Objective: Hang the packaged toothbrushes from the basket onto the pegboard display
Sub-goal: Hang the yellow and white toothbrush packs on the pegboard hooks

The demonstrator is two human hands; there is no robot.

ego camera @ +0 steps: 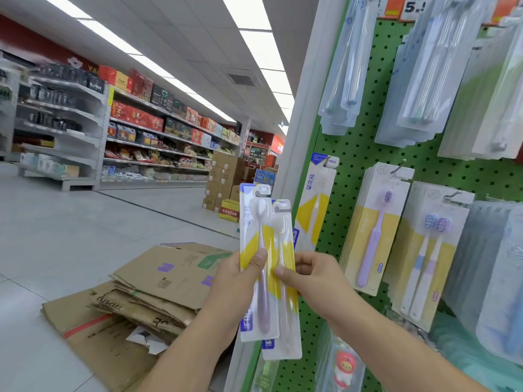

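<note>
You stand in a supermarket aisle on a pale tiled floor. Flattened cardboard boxes lie on it; beyond them, stocked shelves line the far side. Above the shelves, long ceiling light panels glow white.

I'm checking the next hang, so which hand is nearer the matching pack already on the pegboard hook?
Right. The right hand sits just below and beside the hanging pack, pinching the rear held pack. The left hand is farther left, gripping the front held pack.
</note>
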